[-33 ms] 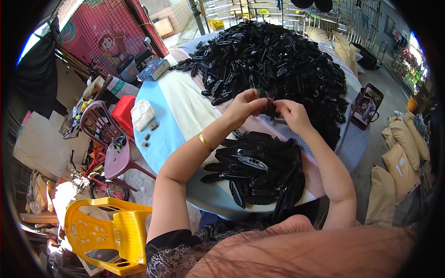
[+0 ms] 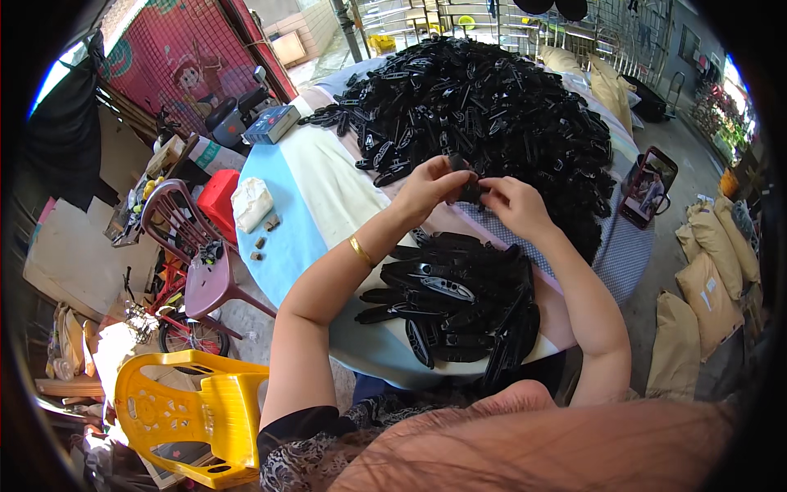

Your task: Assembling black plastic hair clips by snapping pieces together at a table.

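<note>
Centrally, a cloth-covered table (image 2: 324, 197) is loaded with a black heap (image 2: 475, 107) and a nearer pile (image 2: 459, 303); chairs (image 2: 225, 410) and sacks (image 2: 705, 299) are set around. Between heap and pile, a black piece (image 2: 471, 193) is gripped by the left hand (image 2: 431, 190); whether the right hand (image 2: 518, 205) grips cannot be told. Since the earlier frame, both hands are shifted slightly.

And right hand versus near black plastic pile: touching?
Apart: the head view shows patterned cloth between the right hand and the near black plastic pile.
</note>
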{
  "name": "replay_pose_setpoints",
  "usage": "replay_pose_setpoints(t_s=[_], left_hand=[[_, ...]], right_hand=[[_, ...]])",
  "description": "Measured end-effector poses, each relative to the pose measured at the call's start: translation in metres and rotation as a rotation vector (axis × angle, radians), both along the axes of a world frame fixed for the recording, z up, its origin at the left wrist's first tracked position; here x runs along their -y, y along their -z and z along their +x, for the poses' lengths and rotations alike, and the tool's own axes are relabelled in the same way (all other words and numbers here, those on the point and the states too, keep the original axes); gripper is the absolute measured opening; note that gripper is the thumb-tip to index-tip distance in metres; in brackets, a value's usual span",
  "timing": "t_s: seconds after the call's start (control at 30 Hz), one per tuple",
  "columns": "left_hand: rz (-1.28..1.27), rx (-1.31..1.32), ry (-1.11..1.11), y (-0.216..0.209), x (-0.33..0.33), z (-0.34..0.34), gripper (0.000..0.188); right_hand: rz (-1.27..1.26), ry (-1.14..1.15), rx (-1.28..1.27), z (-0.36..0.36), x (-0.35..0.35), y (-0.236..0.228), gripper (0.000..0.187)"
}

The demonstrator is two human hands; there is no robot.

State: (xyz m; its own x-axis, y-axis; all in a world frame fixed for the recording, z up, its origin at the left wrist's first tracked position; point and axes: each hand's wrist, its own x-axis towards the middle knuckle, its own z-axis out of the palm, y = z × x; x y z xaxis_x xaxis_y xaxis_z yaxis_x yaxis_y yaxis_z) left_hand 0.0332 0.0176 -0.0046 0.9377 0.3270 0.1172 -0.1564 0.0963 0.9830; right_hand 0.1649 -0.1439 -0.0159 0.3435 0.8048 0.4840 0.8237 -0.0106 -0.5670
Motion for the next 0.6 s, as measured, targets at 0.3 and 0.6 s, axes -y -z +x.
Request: replay_pose_setpoints(t_s=[0.3, 0.6], left_hand=[[-0.098, 0.025, 0.07, 0.012, 0.001, -0.006, 0.033], [-0.066, 0.022, 0.09, 0.019, 0.013, -0.006, 0.025]], right_hand=[[0.11, 0.119, 0.167, 0.008, 0.0, 0.009, 0.019], [0.512, -0.017, 0.195, -0.029, 0.008, -0.021, 0.007]])
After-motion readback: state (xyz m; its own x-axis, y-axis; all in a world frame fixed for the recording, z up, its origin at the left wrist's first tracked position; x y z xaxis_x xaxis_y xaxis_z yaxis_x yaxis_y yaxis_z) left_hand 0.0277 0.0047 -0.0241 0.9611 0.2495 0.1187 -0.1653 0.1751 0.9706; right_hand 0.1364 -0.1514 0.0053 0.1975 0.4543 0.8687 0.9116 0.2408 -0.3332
